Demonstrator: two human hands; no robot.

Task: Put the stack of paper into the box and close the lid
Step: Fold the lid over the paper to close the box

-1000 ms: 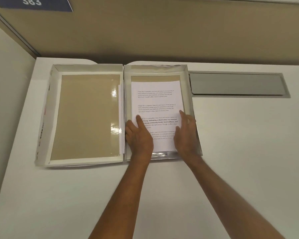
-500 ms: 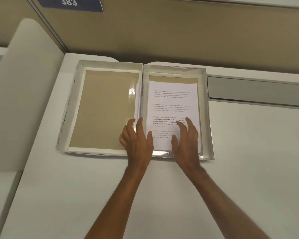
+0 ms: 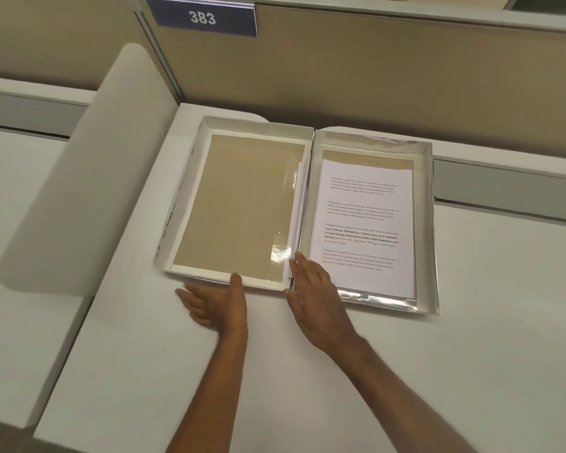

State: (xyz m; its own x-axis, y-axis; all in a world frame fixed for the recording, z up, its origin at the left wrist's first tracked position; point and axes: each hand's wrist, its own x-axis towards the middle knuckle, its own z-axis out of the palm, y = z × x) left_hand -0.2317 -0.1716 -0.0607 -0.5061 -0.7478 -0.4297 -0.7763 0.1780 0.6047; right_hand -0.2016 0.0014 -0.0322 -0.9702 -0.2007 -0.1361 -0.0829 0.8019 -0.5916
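Observation:
A flat white box lies open on the desk. Its right half, the tray with shiny silver walls, holds the stack of paper, printed side up and lying flat. The lid lies open to the left, its tan inside facing up. My left hand hovers open just in front of the lid's near edge, palm turned right. My right hand is open at the near end of the hinge between lid and tray, its fingertips touching the fold; it holds nothing.
A tan partition with a blue "383" sign stands right behind the box. A rounded white divider panel rises at the left. A grey cable slot lies to the right of the tray. White desk stretches in front.
Both hands have come off the paper and moved left: the left hand to the lid's near edge, the right hand to the hinge. The view has shifted left.

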